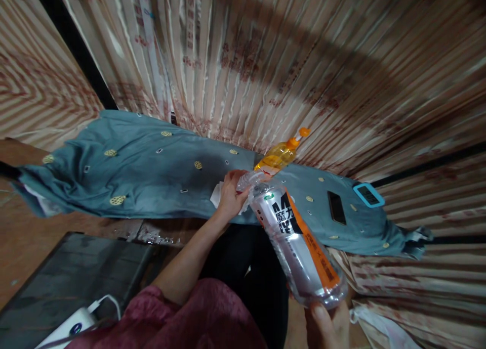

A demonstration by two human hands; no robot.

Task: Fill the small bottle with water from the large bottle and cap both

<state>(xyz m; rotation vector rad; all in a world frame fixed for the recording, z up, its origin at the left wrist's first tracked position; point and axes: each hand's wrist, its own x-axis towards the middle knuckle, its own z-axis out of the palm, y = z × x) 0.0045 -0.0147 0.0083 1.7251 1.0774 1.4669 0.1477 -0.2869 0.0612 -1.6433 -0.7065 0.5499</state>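
My right hand (329,322) grips the base of a clear plastic bottle (299,243) with an orange and black label, held tilted with its neck pointing up and left. My left hand (231,194) is closed around the bottle's neck and cap end, with a white tissue (215,194) tucked in the fingers. Behind the neck stands a bottle of yellow liquid (279,157) with an orange cap, on the blue-grey bedding (152,172).
A black phone (336,207) and a device with a light blue frame (368,194) lie on the bedding at the right. Striped curtains (266,60) hang behind. A white charger with cable (76,324) rests on a dark surface (87,268) at lower left.
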